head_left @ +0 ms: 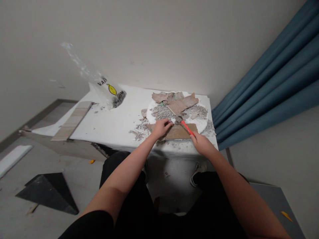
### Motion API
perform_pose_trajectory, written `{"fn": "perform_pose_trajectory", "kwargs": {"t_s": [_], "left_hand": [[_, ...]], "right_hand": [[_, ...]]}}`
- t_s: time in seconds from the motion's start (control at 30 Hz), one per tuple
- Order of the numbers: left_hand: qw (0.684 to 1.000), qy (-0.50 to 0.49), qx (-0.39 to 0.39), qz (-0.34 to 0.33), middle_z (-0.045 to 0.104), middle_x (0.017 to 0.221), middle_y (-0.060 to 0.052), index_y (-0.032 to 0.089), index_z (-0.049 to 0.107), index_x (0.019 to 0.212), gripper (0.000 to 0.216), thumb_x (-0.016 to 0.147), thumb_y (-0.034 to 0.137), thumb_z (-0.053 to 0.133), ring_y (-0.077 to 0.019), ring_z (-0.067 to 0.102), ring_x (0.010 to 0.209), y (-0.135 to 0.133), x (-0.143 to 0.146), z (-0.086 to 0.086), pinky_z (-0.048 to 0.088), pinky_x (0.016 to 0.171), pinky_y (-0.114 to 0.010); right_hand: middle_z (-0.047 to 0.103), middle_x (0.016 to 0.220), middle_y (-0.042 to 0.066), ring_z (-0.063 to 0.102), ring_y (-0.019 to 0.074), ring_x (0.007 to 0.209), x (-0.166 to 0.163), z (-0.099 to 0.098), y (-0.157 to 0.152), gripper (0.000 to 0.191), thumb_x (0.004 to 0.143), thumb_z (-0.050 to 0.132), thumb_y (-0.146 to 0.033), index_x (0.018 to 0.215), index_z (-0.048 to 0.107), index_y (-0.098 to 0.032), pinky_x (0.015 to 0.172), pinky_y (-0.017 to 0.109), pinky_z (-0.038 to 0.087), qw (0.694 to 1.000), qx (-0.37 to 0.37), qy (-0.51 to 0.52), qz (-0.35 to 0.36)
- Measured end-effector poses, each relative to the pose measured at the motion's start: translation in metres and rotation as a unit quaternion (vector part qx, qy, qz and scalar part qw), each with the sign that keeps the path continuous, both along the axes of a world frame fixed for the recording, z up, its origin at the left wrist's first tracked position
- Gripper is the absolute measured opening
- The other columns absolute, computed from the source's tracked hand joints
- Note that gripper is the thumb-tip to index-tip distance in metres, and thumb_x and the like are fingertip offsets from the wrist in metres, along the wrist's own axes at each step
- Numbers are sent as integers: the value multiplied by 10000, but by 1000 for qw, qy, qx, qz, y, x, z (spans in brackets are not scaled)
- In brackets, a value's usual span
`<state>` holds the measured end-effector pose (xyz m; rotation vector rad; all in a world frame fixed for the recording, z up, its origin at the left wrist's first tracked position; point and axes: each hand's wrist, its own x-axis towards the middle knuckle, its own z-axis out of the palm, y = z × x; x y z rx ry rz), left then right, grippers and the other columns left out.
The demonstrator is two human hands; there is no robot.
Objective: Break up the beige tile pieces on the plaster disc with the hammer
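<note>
My right hand (202, 143) is wrapped round the red handle of a hammer (186, 126). Its dark metal head lies over the near edge of a heap of grey rubble (163, 112). Just left of that head is my left hand (161, 128), its thumb and fingers drawn together in a pinch; whatever may be between them is too small to make out. Under the hammer handle lies a flat brown board (180, 131). Broken brown slabs (183, 102) rest on the heap's far side, and a white round sheet or tray (203, 123) shows beneath it.
A white-covered table (117, 124) stands against the wall, with a clear printed plastic bag (106, 91) and a wooden plank (72, 121) on its left. Grey crumbs (136, 134) are scattered beside the heap. Blue curtains (269, 73) hang at right. A black folded panel (50, 192) lies on the floor.
</note>
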<state>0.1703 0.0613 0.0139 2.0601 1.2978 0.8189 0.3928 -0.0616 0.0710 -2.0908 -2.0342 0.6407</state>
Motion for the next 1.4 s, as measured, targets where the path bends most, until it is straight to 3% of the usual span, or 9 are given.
{"fn": "perform_pose_trajectory", "kwargs": {"t_s": [0.63,0.97,1.27,1.4], "left_hand": [[999,1,51,-19,707,819,-37,214,695,870,250,908,425,567,-199,632,813,-1,3,-5,473,803,-329],[992,-8,126,-27,644,1108,-96,196,668,872,192,927,353,574,-219,600,1063,-2,5,-13,465,947,-380],[993,9,115,-29,655,1122,-94,196,657,863,185,929,347,572,-224,602,1071,-4,7,-12,449,949,-395],[993,13,116,-26,662,1108,-95,192,647,838,191,932,336,565,-222,608,1052,-3,6,-13,449,930,-385]], "right_hand": [[719,1093,145,664,260,941,-1,2,1,382,1043,321,-356,1241,591,-173,731,280,418,1000,-9,8,0],[733,1003,118,664,280,914,-2,33,-17,414,1042,295,-382,1293,576,-210,722,296,405,998,69,0,-11],[734,998,126,667,278,894,-10,33,-17,430,1044,284,-375,1301,579,-197,712,300,405,998,58,-13,-8],[735,998,132,670,285,862,-13,29,-18,405,1036,312,-360,1268,603,-200,686,305,398,999,17,-35,14]]}}
